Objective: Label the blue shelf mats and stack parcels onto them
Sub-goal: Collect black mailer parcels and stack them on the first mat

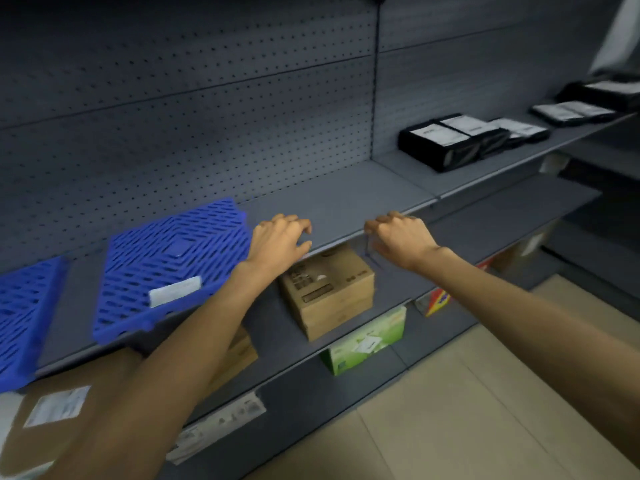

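A blue perforated shelf mat (166, 268) lies on the grey shelf (332, 202), carrying a white label (175, 291) near its front edge. A second blue mat (24, 317) sits at the far left, partly cut off by the frame. My left hand (277, 239) hovers just right of the labelled mat, over the shelf's front edge, fingers curled and apart, holding nothing. My right hand (401, 237) is at the shelf's front edge further right, fingers bent, with nothing in it. A brown cardboard parcel (329, 289) stands on the shelf below, between my arms.
Black parcels (446, 143) with white labels lie along the same shelf to the right. Below are a green box (367, 341), a red and yellow box (438, 299) and a labelled brown parcel (55, 420) at lower left. A pegboard wall backs the shelves; beige floor is at right.
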`<control>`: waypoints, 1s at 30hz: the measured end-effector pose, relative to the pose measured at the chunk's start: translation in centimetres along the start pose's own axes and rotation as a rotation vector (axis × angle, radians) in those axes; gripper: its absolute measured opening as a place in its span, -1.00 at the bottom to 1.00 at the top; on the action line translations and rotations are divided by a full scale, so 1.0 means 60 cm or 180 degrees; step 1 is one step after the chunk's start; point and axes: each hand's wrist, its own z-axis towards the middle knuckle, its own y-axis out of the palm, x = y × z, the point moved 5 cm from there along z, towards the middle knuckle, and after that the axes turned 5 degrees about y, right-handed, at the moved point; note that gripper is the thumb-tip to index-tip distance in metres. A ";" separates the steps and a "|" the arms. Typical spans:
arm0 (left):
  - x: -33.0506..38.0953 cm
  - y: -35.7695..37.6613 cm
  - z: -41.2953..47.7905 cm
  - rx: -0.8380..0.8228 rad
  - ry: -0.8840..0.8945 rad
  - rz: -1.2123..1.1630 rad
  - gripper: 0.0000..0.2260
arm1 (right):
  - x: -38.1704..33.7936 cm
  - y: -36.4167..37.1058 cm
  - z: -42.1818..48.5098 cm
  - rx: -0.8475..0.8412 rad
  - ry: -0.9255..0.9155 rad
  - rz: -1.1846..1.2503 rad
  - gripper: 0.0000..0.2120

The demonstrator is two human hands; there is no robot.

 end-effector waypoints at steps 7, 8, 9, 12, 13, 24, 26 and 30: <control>0.231 0.036 0.200 0.0024 0.0480 -0.0114 -0.77 | 0.308 0.031 -0.061 -0.0015 0.0534 -0.0165 -0.74; 0.267 0.038 0.230 0.0041 0.0529 -0.0113 -0.77 | 0.357 0.034 -0.067 -0.0006 0.0607 -0.0200 -0.76; 0.302 0.038 0.259 0.0068 0.0579 -0.0111 -0.77 | 0.405 0.038 -0.072 0.0012 0.0679 -0.0234 -0.78; 0.394 0.034 0.343 0.0210 0.0693 -0.0157 -0.76 | 0.541 0.048 -0.087 0.0088 0.0894 -0.0309 -0.89; 0.421 0.034 0.366 0.0242 0.0717 -0.0185 -0.74 | 0.580 0.050 -0.091 0.0097 0.0965 -0.0303 -0.90; 0.507 0.077 0.571 0.0241 0.0543 0.0011 -0.72 | 0.753 0.054 0.019 0.0335 0.0800 -0.0141 -0.85; 0.499 0.095 0.610 0.0235 0.0414 0.0063 -0.67 | 0.757 0.063 0.061 0.0334 0.0672 -0.0078 -0.79; 0.472 0.137 0.687 0.0113 0.0089 0.0039 -0.58 | 0.775 0.077 0.155 0.0296 0.0591 0.0124 -0.70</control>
